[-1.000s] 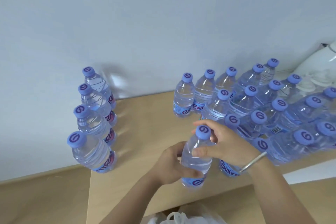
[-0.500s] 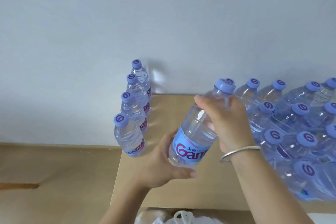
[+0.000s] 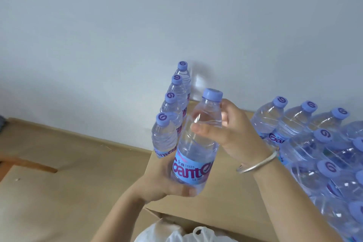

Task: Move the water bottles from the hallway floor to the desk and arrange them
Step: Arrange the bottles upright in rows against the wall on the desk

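Both hands hold one water bottle (image 3: 198,139) up over the wooden desk (image 3: 222,188), near its left edge. The left hand (image 3: 167,184) cups the base from 7 o'clock, fingers curled under it; the right hand (image 3: 233,135) grips the shoulder from 3 o'clock, thumb across the front, a smooth metal bangle (image 3: 257,165) on that wrist. At 10 o'clock of the held bottle a row of four bottles (image 3: 169,122) runs along the desk's left edge toward the pale wall (image 3: 176,15). From 2 to 5 o'clock a dense block of bottles (image 3: 324,153) fills the desk's right side; bare wood lies between the two groups. All are clear ribbed plastic with round purple-blue caps carrying a swirl mark. The held bottle's blue label reads roughly "Ganten" in magenta. A white plastic bag (image 3: 184,236) sits at 6 o'clock
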Tool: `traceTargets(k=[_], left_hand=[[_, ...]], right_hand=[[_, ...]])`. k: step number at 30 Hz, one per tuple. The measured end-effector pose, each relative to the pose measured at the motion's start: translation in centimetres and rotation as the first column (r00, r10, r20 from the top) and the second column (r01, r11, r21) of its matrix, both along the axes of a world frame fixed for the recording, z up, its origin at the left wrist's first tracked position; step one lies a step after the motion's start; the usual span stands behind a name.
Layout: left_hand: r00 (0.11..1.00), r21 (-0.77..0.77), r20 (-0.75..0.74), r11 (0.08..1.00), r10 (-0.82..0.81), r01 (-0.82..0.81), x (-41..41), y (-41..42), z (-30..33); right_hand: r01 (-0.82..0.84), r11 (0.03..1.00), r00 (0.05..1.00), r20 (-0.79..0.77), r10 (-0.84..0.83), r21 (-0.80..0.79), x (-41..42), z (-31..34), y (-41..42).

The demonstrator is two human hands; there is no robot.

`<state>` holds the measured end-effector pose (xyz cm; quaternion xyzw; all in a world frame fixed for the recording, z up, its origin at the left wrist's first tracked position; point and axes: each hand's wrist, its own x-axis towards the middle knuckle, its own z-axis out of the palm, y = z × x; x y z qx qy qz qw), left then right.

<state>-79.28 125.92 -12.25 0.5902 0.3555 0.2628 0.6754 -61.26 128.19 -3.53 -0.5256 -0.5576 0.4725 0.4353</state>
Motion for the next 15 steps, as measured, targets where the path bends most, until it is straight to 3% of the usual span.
traceTargets(k=[4, 9, 15], left_hand=[[0.979, 0.072, -0.172, 0.992, 0.111, -0.1, -1.8, -1.0, -2.4], [0.874, 0.15, -0.32, 0.93, 0.366, -0.335, -4.4, -2.3, -6.5], [0.822, 0.177, -0.409, 0.918, 0.397, -0.355, -6.0, -1.6, -8.8]], right_hand=[[-0.064, 0.996, 0.987, 0.143, 0.072, -0.061, -2.7, -2.2, -0.5], [-0.166, 0.984, 0.969, 0.175, 0.175, -0.069, -6.1, -5.7, -1.5], [-0.12, 0.992, 0.968, 0.218, 0.123, -0.026, -8.5, -8.2, -2.3]])
